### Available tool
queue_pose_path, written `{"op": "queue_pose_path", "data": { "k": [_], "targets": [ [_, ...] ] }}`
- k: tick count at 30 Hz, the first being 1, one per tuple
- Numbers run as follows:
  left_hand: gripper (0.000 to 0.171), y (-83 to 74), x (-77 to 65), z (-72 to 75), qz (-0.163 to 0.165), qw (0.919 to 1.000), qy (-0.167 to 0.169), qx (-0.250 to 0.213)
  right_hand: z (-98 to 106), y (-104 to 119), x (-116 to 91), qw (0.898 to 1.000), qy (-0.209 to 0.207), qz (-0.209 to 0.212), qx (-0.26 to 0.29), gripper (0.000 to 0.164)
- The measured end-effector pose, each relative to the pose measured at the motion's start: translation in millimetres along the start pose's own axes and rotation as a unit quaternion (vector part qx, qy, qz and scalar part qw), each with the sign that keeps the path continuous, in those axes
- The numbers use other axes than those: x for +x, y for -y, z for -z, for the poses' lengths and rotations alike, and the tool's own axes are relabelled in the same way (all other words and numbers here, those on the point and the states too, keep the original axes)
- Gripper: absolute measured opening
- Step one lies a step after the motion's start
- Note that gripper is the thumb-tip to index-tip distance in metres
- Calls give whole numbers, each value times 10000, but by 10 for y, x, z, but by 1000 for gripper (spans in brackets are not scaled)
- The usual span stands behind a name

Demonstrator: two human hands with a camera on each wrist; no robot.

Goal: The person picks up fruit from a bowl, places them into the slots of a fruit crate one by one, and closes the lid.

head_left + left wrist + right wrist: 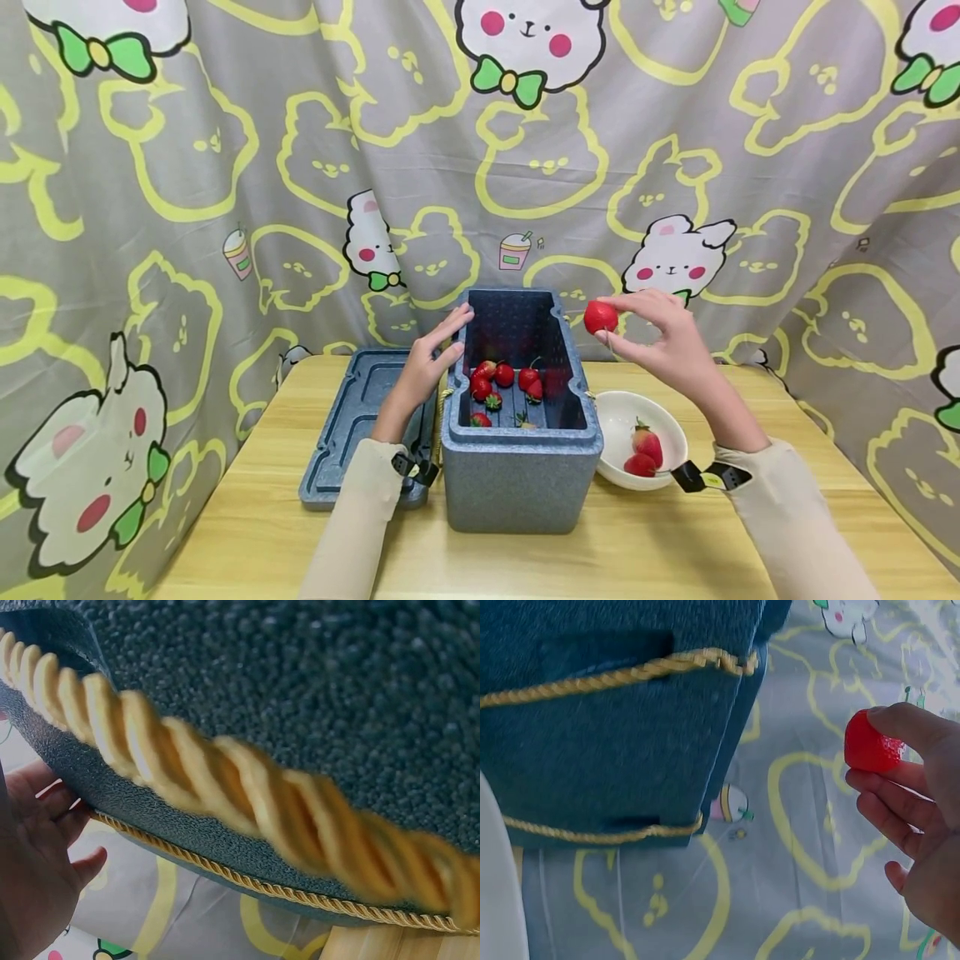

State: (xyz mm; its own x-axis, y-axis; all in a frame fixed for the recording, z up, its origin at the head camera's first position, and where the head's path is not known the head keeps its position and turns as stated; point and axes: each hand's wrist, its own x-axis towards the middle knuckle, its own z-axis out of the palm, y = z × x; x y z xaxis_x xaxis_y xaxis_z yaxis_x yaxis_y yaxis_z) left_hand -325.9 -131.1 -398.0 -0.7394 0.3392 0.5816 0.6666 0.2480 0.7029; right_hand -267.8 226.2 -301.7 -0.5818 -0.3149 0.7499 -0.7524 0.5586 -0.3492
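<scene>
Between the thumb and fingers of my right hand, a red strawberry is pinched, raised near the right rim of the grey foam box. In the right wrist view the same strawberry shows beside the box wall. My left hand rests with extended fingers along the box's left rim; its fingers touch the outer wall in the left wrist view. Several strawberries lie on the box floor. A white bowl right of the box holds a few strawberries.
Left of the box, its grey lid lies on the wooden table, partly behind my left arm. Gold rope runs along the box's sides. A patterned curtain hangs behind the table.
</scene>
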Motion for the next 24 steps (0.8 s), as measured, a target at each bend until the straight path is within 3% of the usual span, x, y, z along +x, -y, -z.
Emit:
{"op": "queue_pose_path", "data": {
  "k": [9, 24],
  "targets": [
    [51, 7, 0, -2, -79, 10000, -16, -42, -226, 192, 131, 9963, 228, 818, -158, 45],
    [50, 30, -2, -2, -164, 9998, -41, -141, -541, 312, 216, 9777, 1382, 1387, -764, 38]
  ]
}}
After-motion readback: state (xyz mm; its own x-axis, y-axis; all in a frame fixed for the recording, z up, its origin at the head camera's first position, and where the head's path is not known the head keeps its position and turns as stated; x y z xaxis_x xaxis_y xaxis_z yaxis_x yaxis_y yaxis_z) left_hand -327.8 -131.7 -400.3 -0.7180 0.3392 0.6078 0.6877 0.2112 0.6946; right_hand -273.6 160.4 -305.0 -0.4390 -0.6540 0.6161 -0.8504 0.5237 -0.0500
